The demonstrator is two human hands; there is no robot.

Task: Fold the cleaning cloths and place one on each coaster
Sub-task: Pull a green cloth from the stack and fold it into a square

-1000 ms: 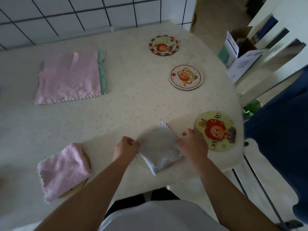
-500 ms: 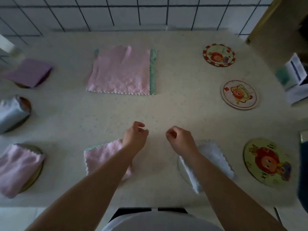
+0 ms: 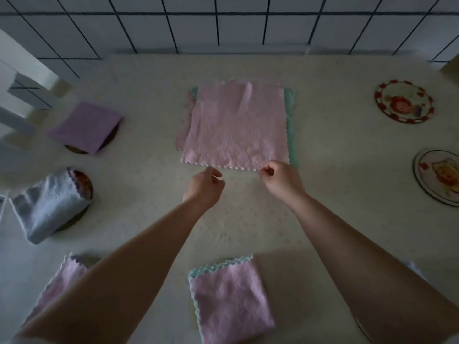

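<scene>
Cream table, flat pink cloth just beyond both hands

This looks like a home, most likely a kitchen or dining corner. A white tiled wall with dark grout runs right behind a pale speckled table, and a white chair stands at its left edge. Round cartoon-printed coasters and small household cleaning cloths lie spread over the table, everyday domestic things.
</scene>
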